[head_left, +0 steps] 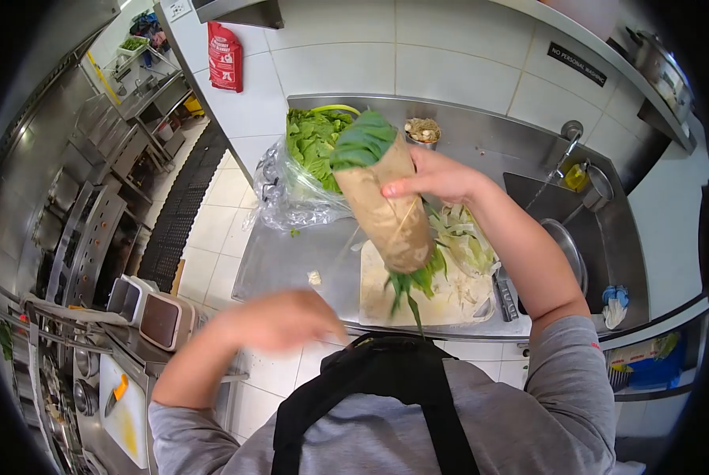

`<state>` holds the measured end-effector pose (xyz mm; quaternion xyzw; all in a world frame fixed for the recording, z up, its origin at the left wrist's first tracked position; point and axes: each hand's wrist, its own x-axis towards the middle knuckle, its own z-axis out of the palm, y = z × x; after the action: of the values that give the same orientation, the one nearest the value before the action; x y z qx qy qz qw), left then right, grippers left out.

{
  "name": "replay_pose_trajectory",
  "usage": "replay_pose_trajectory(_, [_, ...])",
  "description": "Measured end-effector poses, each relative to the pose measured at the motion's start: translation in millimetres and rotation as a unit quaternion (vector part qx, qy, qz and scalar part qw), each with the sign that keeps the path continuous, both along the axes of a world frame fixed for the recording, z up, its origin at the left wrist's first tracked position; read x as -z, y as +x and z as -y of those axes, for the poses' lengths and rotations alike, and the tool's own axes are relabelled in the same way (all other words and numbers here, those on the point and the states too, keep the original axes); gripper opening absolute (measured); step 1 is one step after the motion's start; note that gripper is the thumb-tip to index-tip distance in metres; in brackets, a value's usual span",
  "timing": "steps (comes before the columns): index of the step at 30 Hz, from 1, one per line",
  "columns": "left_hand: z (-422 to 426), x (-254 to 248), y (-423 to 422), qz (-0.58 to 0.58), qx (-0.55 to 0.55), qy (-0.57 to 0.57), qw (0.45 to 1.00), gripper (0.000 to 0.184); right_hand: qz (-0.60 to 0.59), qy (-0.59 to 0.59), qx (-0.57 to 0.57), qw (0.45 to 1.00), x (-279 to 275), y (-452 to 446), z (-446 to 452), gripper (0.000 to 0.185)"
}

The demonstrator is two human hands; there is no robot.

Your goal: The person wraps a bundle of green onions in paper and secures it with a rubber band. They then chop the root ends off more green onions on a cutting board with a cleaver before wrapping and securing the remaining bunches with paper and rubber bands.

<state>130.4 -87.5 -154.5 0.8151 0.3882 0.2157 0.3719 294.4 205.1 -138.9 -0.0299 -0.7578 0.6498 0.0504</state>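
My right hand [441, 176] is wrapped round a bundle of leafy greens in brown paper [386, 214], lifted over the counter. Broad dark green leaves [362, 142] fill the bundle's upper end, and loose green tops stick out below it. My left hand [291, 317] is near the counter's front edge, smeared by motion, so its fingers cannot be read. Beneath the bundle lies a worn white cutting board [378, 297] with pale leafy trimmings [465, 241] on it. A dark-handled tool, perhaps a knife [506, 294], rests at the board's right edge.
Lettuce-like greens [311, 146] in a clear plastic bag [295, 194] stand at the back left. Behind the bundle is a small container of root-like scraps [423, 131]. Water runs from a tap [564, 154] into the sink [521, 186] at right. A wall shelf [608, 59] overhangs.
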Motion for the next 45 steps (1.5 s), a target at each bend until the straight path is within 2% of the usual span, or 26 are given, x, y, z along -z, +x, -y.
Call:
replay_pose_trajectory(2, [3.7,-42.9,55.2,0.005,0.097,0.111,0.989,0.036,-0.012,-0.007,0.032,0.999,5.7,-6.1,2.8,0.074])
replay_pose_trajectory(4, [-15.6,-51.2,58.4,0.121,0.135,0.017,0.983,0.04,0.006,-0.014,-0.013,1.0,14.3,-17.1,9.5,0.071])
replay_pose_trajectory(6, [-50.8,-42.2,43.5,0.062,0.092,0.345,0.932,0.061,-0.006,-0.04,-0.003,0.999,21.5,-23.8,17.7,0.07])
replay_pose_trajectory(8, [-57.9,-37.4,23.3,-0.058,-0.2,0.403,0.891,0.103,-0.018,-0.066,0.012,0.998,21.8,-21.1,15.6,0.069])
replay_pose_trajectory(10, [-69.8,-34.1,14.3,0.284,-0.296,0.305,0.859,0.125,-0.022,-0.058,0.127,0.99,18.2,-15.6,2.2,0.066])
replay_pose_trajectory(11, [-79.9,-16.3,4.6,0.284,-0.299,0.305,0.859,0.125,-0.053,-0.036,0.159,0.985,14.2,-14.5,-2.6,0.067])
replay_pose_trajectory(12, [-93.0,12.9,-8.7,0.354,-0.368,0.214,0.833,0.128,-0.051,-0.038,0.157,0.985,14.0,-17.7,-10.6,0.067])
replay_pose_trajectory(13, [-102.2,32.7,-17.9,0.418,-0.431,0.119,0.791,0.131,-0.069,0.111,0.231,0.964,15.7,-21.8,-19.5,0.068])
replay_pose_trajectory(14, [-109.3,40.8,-18.1,0.418,-0.433,0.116,0.79,0.131,-0.083,0.257,0.298,0.916,18.3,-23.2,-22.4,0.069])
replay_pose_trajectory(15, [-119.5,44.3,-13.2,0.379,-0.449,0.078,0.805,0.133,-0.009,0.375,0.33,0.866,16.1,-25.0,-13.3,0.071])
replay_pose_trajectory(16, [-129.5,46.2,-10.5,0.34,-0.463,0.041,0.818,0.135,-0.008,0.376,0.329,0.866,15.5,-26.8,-1.4,0.071])
replay_pose_trajectory(17, [-137.6,39.8,-8.8,0.341,-0.465,0.041,0.816,0.135,0.064,0.492,0.303,0.814,13.0,-27.7,16.6,0.07])
replay_pose_trajectory(18, [-144.8,29.7,-7.8,0.168,-0.513,0.131,0.832,0.134,0.134,0.596,0.271,0.744,14.4,-27.4,30.1,0.07])
replay_pose_trajectory(19, [-148.8,21.3,-8.0,-0.013,-0.541,0.213,0.814,0.135,0.124,0.646,0.258,0.707,25.8,-28.6,34.2,0.067])
replay_pose_trajectory(20, [-150.8,18.1,-10.9,-0.013,-0.543,0.211,0.812,0.135,0.124,0.646,0.255,0.708,31.5,-29.4,37.0,0.067])
replay_pose_trajectory(22, [-151.6,14.6,-13.9,-0.082,-0.486,0.126,0.861,0.131,0.076,0.675,0.223,0.7,42.7,-27.1,42.3,0.067])
replay_pose_trajectory(23, [-144.8,5.7,-17.4,-0.025,-0.467,0.028,0.883,0.116,0.077,0.673,0.222,0.701,50.1,-23.8,43.9,0.067])
replay_pose_trajectory(25, [-140.8,4.1,-26.5,-0.033,-0.444,-0.026,0.895,0.107,0.009,0.698,0.197,0.689,60.7,-16.5,45.4,0.072])
replay_pose_trajectory(30, [-135.7,-0.2,-34.2,-0.101,-0.315,-0.176,0.927,0.073,0.044,0.685,0.143,0.713,55.1,1.3,63.3,0.085])
replay_pose_trajectory(31, [-131.5,4.0,-39.3,-0.101,-0.316,-0.173,0.927,0.073,0.044,0.687,0.128,0.714,53.6,5.4,65.0,0.089])
replay_pose_trajectory(33, [-112.8,20.9,-44.7,0.188,-0.317,-0.286,0.884,0.07,0.008,0.69,0.132,0.711,57.7,13.7,63.5,0.089])
replay_pose_trajectory(36, [-78.0,31.5,-28.5,0.245,-0.315,-0.22,0.89,0.064,-0.046,0.692,0.139,0.707,57.2,26.0,71.0,0.091])
replay_pose_trajectory(40, [-52.8,25.9,-18.6,0.282,-0.292,-0.226,0.886,0.063,-0.132,0.685,0.139,0.703,64.3,37.1,85.3,0.085])
replay_pose_trajectory(42, [-55.0,13.7,-19.9,0.179,-0.28,-0.235,0.913,0.061,-0.13,0.682,0.124,0.709,64.8,36.6,90.6,0.085])
replay_pose_trajectory(43, [-57.9,6.4,-20.9,0.182,-0.282,-0.239,0.911,0.061,-0.13,0.68,0.11,0.713,66.3,36.1,93.4,0.086])
replay_pose_trajectory(45, [-59.1,-3.6,-25.3,0.179,-0.232,-0.38,0.877,0.067,-0.157,0.662,0.093,0.727,72.2,34.7,95.0,0.086])
